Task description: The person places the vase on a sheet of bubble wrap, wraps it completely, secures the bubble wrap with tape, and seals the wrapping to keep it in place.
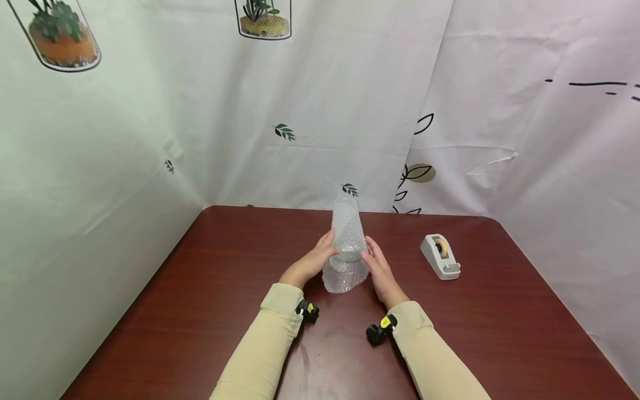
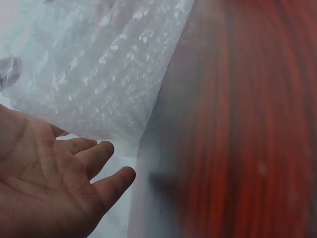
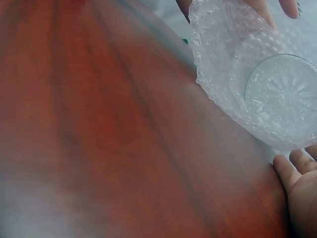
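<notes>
A clear round-based glass (image 3: pixel 285 94) sits inside a tube of bubble wrap (image 1: pixel 348 228); its patterned bottom shows through the open end in the right wrist view. The wrapped bundle tilts away from me over the table, held between both hands. My left hand (image 1: pixel 314 262) holds its left side, thumb on the near face; in the left wrist view the fingers (image 2: pixel 101 153) lie loosely bent along the wrap's edge. On the other side, my right hand (image 1: pixel 381 272) grips the wrap with the thumb in front and fingers behind. Wrap hides most of the glass.
A white tape dispenser (image 1: pixel 441 256) with a yellowish roll stands on the right of the dark red wooden table (image 1: pixel 240 255). Printed white cloth (image 1: pixel 320 100) hangs behind the table and along both sides. Black wrist cameras (image 1: pixel 381 329) are strapped at the cuffs.
</notes>
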`<state>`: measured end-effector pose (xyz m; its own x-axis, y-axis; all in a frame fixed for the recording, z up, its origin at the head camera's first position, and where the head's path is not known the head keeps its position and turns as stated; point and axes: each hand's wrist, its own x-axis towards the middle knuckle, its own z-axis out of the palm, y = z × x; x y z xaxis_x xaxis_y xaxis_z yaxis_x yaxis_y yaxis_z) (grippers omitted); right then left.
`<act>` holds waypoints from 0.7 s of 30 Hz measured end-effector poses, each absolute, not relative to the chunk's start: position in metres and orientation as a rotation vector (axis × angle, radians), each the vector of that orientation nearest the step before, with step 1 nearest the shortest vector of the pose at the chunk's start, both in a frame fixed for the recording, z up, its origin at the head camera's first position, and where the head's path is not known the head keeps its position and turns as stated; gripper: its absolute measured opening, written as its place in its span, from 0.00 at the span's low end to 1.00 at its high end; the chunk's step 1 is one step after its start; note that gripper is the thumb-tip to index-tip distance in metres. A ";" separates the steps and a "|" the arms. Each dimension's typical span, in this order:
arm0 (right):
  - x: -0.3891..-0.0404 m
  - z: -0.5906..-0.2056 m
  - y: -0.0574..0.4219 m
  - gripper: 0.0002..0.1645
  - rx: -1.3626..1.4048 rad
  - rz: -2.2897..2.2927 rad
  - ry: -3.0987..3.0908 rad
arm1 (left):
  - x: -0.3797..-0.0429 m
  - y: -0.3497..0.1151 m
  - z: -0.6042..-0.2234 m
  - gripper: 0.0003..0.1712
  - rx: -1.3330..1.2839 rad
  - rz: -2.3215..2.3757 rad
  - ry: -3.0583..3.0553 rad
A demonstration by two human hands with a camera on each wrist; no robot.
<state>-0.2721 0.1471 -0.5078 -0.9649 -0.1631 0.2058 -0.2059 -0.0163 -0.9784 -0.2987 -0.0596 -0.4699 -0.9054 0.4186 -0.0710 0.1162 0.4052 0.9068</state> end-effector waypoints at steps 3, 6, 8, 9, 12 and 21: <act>-0.274 -0.508 0.147 0.38 0.393 2.177 -2.195 | -0.301 -0.059 -0.472 0.43 0.460 1.491 2.378; -0.276 -0.509 0.146 0.38 0.387 2.188 -2.200 | -0.302 -0.061 -0.474 0.42 0.450 1.511 2.363; -0.278 -0.511 0.144 0.38 0.386 2.197 -2.200 | -0.302 -0.064 -0.475 0.42 0.447 1.524 2.363; -0.278 -0.512 0.143 0.38 0.389 2.203 -2.196 | -0.301 -0.065 -0.475 0.41 0.446 1.532 2.364; -0.280 -0.513 0.142 0.39 0.383 2.237 -2.165 | -0.301 -0.067 -0.475 0.40 0.478 1.540 2.385; -0.276 -0.516 0.152 0.39 0.284 2.318 -2.056 | -0.296 -0.074 -0.467 0.38 0.407 1.544 2.444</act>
